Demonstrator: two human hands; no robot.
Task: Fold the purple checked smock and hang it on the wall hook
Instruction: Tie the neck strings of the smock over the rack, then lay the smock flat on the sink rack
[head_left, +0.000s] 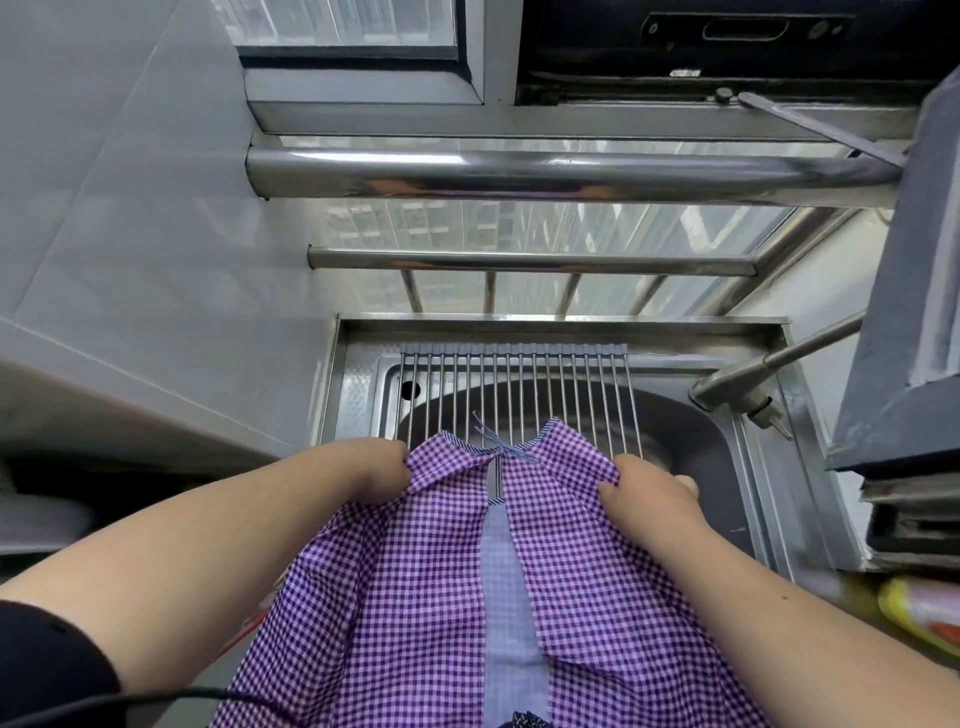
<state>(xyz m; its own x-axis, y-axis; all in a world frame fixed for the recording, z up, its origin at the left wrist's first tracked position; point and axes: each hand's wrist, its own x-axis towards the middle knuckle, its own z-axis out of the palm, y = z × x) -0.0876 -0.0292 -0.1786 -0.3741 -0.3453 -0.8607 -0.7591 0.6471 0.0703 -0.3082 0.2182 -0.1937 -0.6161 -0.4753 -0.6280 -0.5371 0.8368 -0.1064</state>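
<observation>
The purple checked smock hangs spread out in front of me above the sink, its back opening facing me with a pale blue lining showing down the middle and a small tied blue string at the neck. My left hand grips the smock's upper left edge, fingers curled into the cloth. My right hand grips the upper right edge the same way. No wall hook shows in this view.
Below the smock lies a steel sink with a wire roll-up rack across its far half. A tap juts in from the right. Steel window rails run ahead, white tiled wall on the left, grey cabinet on the right.
</observation>
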